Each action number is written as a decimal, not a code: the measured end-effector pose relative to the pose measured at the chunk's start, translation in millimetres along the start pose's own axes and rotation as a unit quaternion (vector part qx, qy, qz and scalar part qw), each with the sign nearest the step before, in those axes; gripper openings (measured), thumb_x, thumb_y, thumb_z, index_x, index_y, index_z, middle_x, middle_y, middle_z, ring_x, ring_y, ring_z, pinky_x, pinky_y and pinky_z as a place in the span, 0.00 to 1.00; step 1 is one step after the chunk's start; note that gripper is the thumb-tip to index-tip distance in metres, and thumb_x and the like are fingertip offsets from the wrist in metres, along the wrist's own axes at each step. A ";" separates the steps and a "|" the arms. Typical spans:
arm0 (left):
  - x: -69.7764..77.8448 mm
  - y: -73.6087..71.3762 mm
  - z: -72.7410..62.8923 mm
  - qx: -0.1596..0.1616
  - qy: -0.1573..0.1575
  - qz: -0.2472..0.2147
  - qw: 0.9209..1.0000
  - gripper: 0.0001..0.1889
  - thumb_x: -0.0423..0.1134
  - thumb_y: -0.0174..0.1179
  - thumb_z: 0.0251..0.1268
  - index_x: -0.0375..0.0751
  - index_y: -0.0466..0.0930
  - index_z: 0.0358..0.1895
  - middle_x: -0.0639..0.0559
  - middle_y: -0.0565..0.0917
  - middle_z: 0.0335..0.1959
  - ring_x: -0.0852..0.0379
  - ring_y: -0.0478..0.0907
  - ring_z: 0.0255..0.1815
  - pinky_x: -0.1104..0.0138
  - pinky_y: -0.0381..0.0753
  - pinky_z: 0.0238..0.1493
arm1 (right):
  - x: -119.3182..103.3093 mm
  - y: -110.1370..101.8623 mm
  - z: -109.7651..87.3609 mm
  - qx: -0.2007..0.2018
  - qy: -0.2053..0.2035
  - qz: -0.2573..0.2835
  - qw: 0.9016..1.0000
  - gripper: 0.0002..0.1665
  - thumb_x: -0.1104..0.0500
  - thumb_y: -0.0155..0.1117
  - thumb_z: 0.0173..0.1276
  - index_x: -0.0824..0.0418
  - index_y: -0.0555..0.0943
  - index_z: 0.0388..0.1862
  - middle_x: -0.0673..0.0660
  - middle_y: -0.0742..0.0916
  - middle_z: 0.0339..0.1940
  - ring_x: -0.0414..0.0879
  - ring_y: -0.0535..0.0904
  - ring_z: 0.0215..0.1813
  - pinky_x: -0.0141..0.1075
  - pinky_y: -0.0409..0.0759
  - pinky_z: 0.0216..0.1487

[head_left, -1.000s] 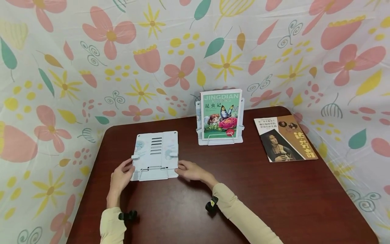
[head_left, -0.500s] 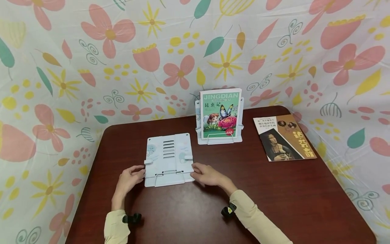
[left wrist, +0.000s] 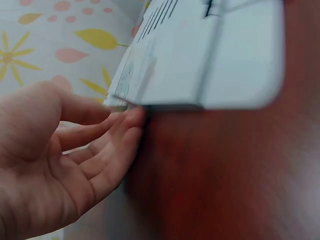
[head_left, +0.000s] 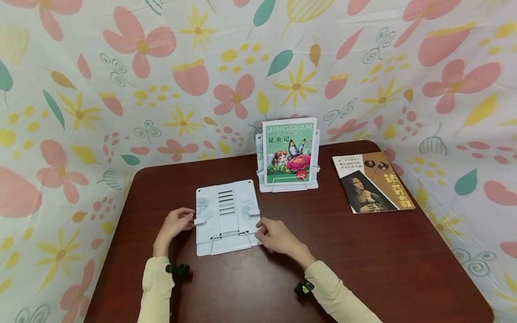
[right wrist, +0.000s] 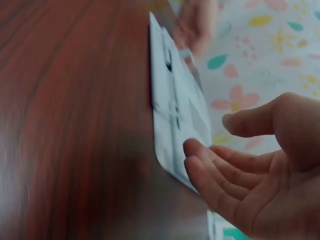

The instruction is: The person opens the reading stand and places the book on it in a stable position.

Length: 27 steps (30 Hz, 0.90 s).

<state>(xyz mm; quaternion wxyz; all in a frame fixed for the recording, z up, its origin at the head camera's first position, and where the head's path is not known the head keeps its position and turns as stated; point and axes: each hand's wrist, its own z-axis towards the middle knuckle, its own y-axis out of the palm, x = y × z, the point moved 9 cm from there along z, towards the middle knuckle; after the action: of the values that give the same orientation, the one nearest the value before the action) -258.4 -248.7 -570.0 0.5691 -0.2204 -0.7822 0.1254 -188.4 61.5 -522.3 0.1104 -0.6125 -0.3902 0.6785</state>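
A white metal book stand (head_left: pixel 228 215) with slots, side clips and a wire page holder lies folded on the table between both hands. My left hand (head_left: pixel 174 226) is at its left edge, fingertips close by the left clip. In the left wrist view, the fingers (left wrist: pixel 107 155) extend to the stand's edge, thumb near them. My right hand (head_left: pixel 276 235) is at the lower right edge. In the right wrist view its fingertips (right wrist: pixel 192 150) meet the stand's edge, and the thumb is raised away.
A second white stand (head_left: pixel 315 181) stands upright at the back, bearing a green children's book (head_left: pixel 288 152). A brown and white art book (head_left: pixel 373 181) lies flat at the right. Flowered cloth (head_left: pixel 238 54) hangs behind the dark wooden table (head_left: pixel 363 269).
The folded stand and both hands have moved right and slightly nearer the person, and the stand has turned a little. The upright stand and art book stay in place.
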 end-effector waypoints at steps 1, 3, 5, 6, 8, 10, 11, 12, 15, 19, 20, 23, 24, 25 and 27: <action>0.5 -0.4 6.8 0.004 -0.004 0.006 1.000 0.20 0.39 0.54 0.78 0.27 0.76 0.62 0.34 0.85 0.48 0.53 0.87 0.41 0.60 0.88 0.47 | -3.2 6.7 2.1 -0.003 -0.005 -0.012 1.000 0.12 0.62 0.65 0.69 0.68 0.82 0.48 0.55 0.89 0.34 0.37 0.81 0.27 0.38 0.83 0.43; 2.4 0.4 19.0 0.006 -0.006 0.016 1.000 0.20 0.39 0.55 0.77 0.26 0.76 0.61 0.34 0.84 0.49 0.54 0.86 0.40 0.60 0.87 0.47 | -8.5 21.6 6.7 -0.015 -0.014 -0.041 0.999 0.07 0.65 0.66 0.66 0.66 0.82 0.41 0.53 0.87 0.30 0.39 0.80 0.28 0.36 0.81 0.39; 4.7 1.9 28.7 0.006 -0.005 0.027 1.000 0.20 0.39 0.56 0.75 0.24 0.76 0.59 0.34 0.84 0.46 0.55 0.86 0.38 0.60 0.87 0.46 | -12.3 34.4 11.3 -0.025 -0.015 -0.081 0.996 0.01 0.67 0.65 0.63 0.64 0.80 0.33 0.51 0.83 0.25 0.41 0.77 0.28 0.35 0.78 0.33; 6.1 2.9 32.3 0.005 -0.003 0.031 1.000 0.19 0.38 0.57 0.75 0.23 0.75 0.58 0.34 0.84 0.44 0.55 0.85 0.37 0.60 0.87 0.46 | -13.3 39.1 13.5 -0.028 -0.010 -0.099 0.995 0.04 0.68 0.64 0.62 0.63 0.78 0.29 0.51 0.81 0.23 0.42 0.75 0.28 0.35 0.76 0.30; 7.4 4.2 37.4 0.007 -0.006 0.040 0.999 0.18 0.36 0.58 0.74 0.22 0.76 0.56 0.36 0.84 0.42 0.56 0.84 0.35 0.61 0.87 0.45 | -14.0 44.8 17.4 -0.027 0.000 -0.129 0.991 0.09 0.69 0.64 0.59 0.61 0.74 0.24 0.51 0.77 0.21 0.43 0.71 0.26 0.37 0.73 0.27; 8.5 5.1 39.7 0.008 -0.008 0.046 0.999 0.18 0.36 0.58 0.74 0.22 0.76 0.55 0.38 0.83 0.41 0.57 0.84 0.34 0.61 0.87 0.45 | -13.0 46.7 19.7 -0.022 0.012 -0.147 0.989 0.12 0.70 0.63 0.57 0.59 0.71 0.22 0.51 0.74 0.20 0.45 0.69 0.25 0.38 0.72 0.26; 8.8 5.4 40.1 0.010 -0.010 0.047 0.999 0.17 0.36 0.58 0.74 0.23 0.76 0.55 0.38 0.83 0.41 0.56 0.83 0.34 0.60 0.87 0.45 | -12.4 46.6 20.2 -0.019 0.015 -0.146 0.989 0.12 0.71 0.63 0.56 0.59 0.70 0.22 0.51 0.74 0.20 0.45 0.70 0.25 0.38 0.72 0.27; 9.1 5.7 40.1 0.011 -0.011 0.049 0.999 0.17 0.36 0.57 0.74 0.23 0.76 0.55 0.38 0.83 0.41 0.56 0.83 0.35 0.60 0.87 0.46 | -11.8 46.2 20.2 -0.016 0.017 -0.139 0.990 0.13 0.71 0.63 0.56 0.59 0.70 0.22 0.50 0.74 0.20 0.45 0.70 0.26 0.38 0.71 0.27; 10.1 4.9 39.0 0.019 -0.011 0.059 0.998 0.16 0.37 0.57 0.75 0.25 0.76 0.54 0.38 0.82 0.42 0.54 0.84 0.37 0.59 0.86 0.47 | -11.4 44.2 19.0 -0.009 0.005 -0.104 0.995 0.12 0.72 0.63 0.55 0.58 0.71 0.23 0.49 0.74 0.21 0.43 0.71 0.26 0.34 0.69 0.28; 9.3 4.8 37.7 0.023 -0.013 0.068 0.997 0.16 0.37 0.56 0.75 0.26 0.76 0.54 0.39 0.81 0.41 0.52 0.83 0.38 0.59 0.85 0.47 | -11.7 41.2 16.9 -0.001 -0.023 -0.063 0.998 0.13 0.72 0.64 0.54 0.58 0.73 0.22 0.46 0.74 0.19 0.39 0.68 0.24 0.30 0.65 0.27; 9.3 5.1 37.5 0.023 -0.011 0.068 0.997 0.16 0.37 0.56 0.75 0.26 0.76 0.54 0.40 0.81 0.41 0.52 0.83 0.38 0.59 0.85 0.46 | -11.9 40.4 16.3 0.002 -0.030 -0.056 0.998 0.13 0.73 0.65 0.54 0.59 0.73 0.22 0.46 0.74 0.19 0.38 0.68 0.24 0.29 0.65 0.27; 9.4 4.4 38.0 0.028 -0.009 0.065 0.997 0.15 0.38 0.56 0.75 0.27 0.77 0.53 0.41 0.81 0.40 0.52 0.82 0.38 0.60 0.85 0.45 | -12.5 38.2 15.4 0.009 -0.048 -0.039 0.998 0.12 0.73 0.66 0.55 0.60 0.73 0.23 0.46 0.75 0.18 0.35 0.67 0.24 0.27 0.65 0.27; 9.9 3.7 38.2 0.031 -0.007 0.064 0.997 0.15 0.38 0.56 0.75 0.27 0.77 0.53 0.42 0.81 0.39 0.53 0.82 0.38 0.61 0.84 0.45 | -13.0 37.3 15.1 0.011 -0.055 -0.029 0.998 0.12 0.73 0.67 0.55 0.61 0.74 0.24 0.47 0.75 0.19 0.35 0.67 0.24 0.27 0.66 0.27; 10.5 2.9 38.3 0.033 -0.005 0.065 0.997 0.15 0.38 0.56 0.75 0.27 0.77 0.53 0.42 0.81 0.39 0.53 0.82 0.38 0.61 0.84 0.44 | -13.4 36.7 14.8 0.013 -0.061 -0.020 0.998 0.12 0.73 0.67 0.56 0.61 0.74 0.24 0.48 0.76 0.19 0.35 0.68 0.24 0.27 0.66 0.28; 10.9 1.2 38.6 0.039 -0.004 0.065 0.997 0.15 0.38 0.57 0.75 0.28 0.77 0.53 0.42 0.81 0.39 0.54 0.81 0.37 0.62 0.84 0.44 | -13.8 36.1 14.2 0.015 -0.070 -0.004 0.997 0.12 0.74 0.67 0.57 0.62 0.74 0.24 0.49 0.77 0.20 0.34 0.68 0.25 0.27 0.68 0.28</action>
<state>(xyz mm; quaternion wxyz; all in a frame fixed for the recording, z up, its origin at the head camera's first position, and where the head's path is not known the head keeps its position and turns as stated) -297.4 -240.2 -573.8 0.5649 -0.2482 -0.7629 0.1933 -186.5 23.0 -536.8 0.0949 -0.5601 -0.3890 0.7252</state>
